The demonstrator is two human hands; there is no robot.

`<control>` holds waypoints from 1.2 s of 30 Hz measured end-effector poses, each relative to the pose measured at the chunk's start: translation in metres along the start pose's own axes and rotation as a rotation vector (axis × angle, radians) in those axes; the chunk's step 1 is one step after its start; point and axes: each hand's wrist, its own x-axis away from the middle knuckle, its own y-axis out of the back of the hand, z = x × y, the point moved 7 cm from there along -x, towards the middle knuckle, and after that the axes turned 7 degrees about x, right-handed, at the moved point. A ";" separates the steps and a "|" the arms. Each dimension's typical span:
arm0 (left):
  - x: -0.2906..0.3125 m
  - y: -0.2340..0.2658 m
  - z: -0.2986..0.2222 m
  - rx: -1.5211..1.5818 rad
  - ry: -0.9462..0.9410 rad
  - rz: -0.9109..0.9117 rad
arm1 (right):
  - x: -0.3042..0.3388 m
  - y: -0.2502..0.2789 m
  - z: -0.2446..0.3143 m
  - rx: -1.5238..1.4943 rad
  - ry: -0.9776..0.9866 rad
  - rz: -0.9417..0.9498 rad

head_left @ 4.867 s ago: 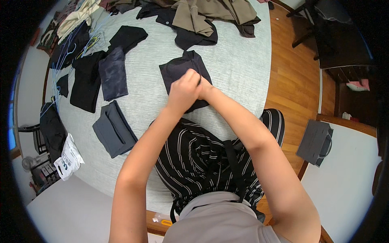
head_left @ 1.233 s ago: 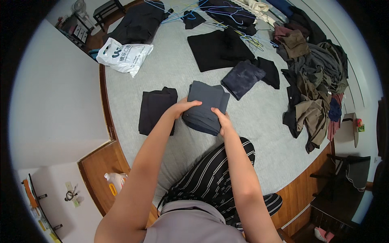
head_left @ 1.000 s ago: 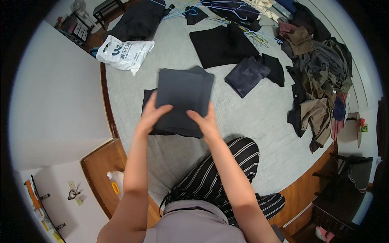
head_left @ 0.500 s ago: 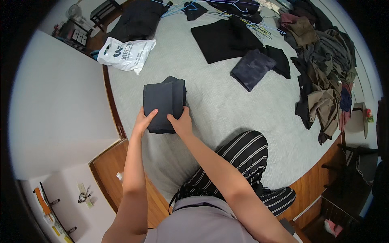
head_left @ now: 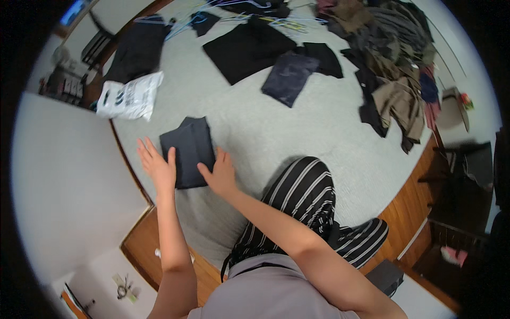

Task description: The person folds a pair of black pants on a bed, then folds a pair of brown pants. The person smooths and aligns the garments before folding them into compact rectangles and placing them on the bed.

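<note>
A dark grey folded garment (head_left: 188, 151) lies flat on the bed, its layers squared into a compact bundle. Beside its left edge is my left hand (head_left: 158, 167), fingers spread, the thumb close to the cloth. My right hand (head_left: 220, 175) is at the lower right edge, with its thumb over the fabric and its fingers stretched out along the side. Neither hand grips the bundle.
A white plastic bag (head_left: 130, 98) lies at the left by dark clothing (head_left: 139, 50). Farther off are a folded dark patterned garment (head_left: 289, 80), black clothes (head_left: 247, 48) and several hangers (head_left: 287, 23). A heap of clothes (head_left: 396, 64) covers the far right. My striped knee (head_left: 308, 186) is near.
The view has shifted, so the bed things appear farther left. My left hand has let go of the bundle's edge and spread its fingers; my right hand has loosened too.
</note>
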 end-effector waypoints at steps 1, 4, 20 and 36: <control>-0.011 0.014 -0.035 -0.008 -0.061 -0.014 | 0.005 0.015 0.007 -0.056 0.090 -0.051; -0.023 0.020 -0.115 -0.019 -0.188 -0.041 | 0.017 0.069 0.017 -0.208 0.244 -0.078; 0.027 -0.099 -0.119 -0.269 -0.194 0.159 | 0.102 0.290 -0.120 0.085 0.225 -0.552; 0.139 -0.220 -0.257 0.445 -0.537 0.409 | -0.037 0.446 -0.345 0.091 -0.266 -0.921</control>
